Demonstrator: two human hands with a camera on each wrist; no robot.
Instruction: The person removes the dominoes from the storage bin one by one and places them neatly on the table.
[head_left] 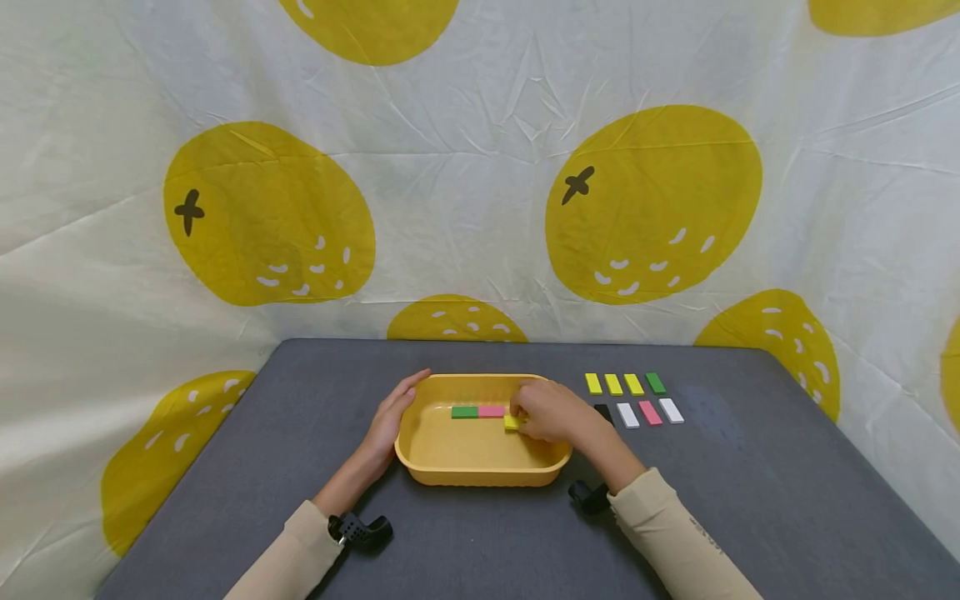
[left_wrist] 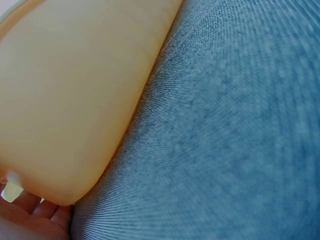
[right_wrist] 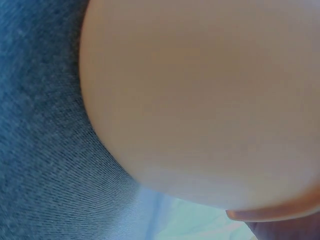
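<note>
A shallow yellow plastic tray [head_left: 480, 477] stands on the table. Inside it, a flat green block [head_left: 464, 412] and a pink block [head_left: 491, 412] lie end to end in a row. My right hand [head_left: 551, 410] reaches over the tray's right side and pinches a yellow block [head_left: 511, 422] near the pink one's right end; its fingers partly hide it. Against the tray's left side rests my left hand [head_left: 386, 421], its fingers extended along the outer wall. The left wrist view shows those fingers [left_wrist: 44, 209] at the tray's corner; the right wrist view shows mostly tray wall [right_wrist: 200, 110].
Right of the tray, two rows of flat blocks lie on the grey table [head_left: 247, 467]. The far row has yellow blocks [head_left: 613, 384] and a green one [head_left: 656, 383]; the near row has black [head_left: 603, 413], white [head_left: 627, 415] and pink [head_left: 650, 412]. A patterned curtain [head_left: 465, 208] hangs behind.
</note>
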